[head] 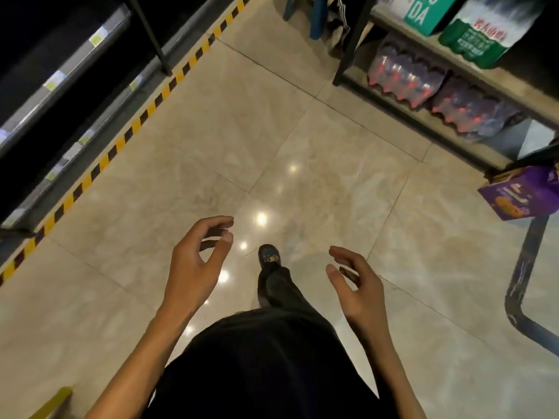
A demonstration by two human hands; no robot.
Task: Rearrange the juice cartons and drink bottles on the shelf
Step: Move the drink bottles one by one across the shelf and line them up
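Observation:
My left hand (pixel 198 261) and my right hand (pixel 355 285) hover over the tiled aisle floor, fingers loosely curled and holding nothing. Shrink-wrapped packs of red-capped drink bottles (pixel 405 78) lie on the bottom level of the shelf (pixel 472 72) at the upper right. Above them sit a green-labelled pack of water bottles (pixel 481 31) and a teal soda box (pixel 426 13). Both hands are far from the shelf. No juice carton shows clearly.
A dark shelf unit with price tags (pixel 54 80) runs along the left behind a yellow-black floor stripe (pixel 142 116). A purple biscuit box (pixel 520 195) sits at the right edge above a dark curved rail (pixel 523 267). My foot (pixel 269 255) steps forward on the glossy tiles.

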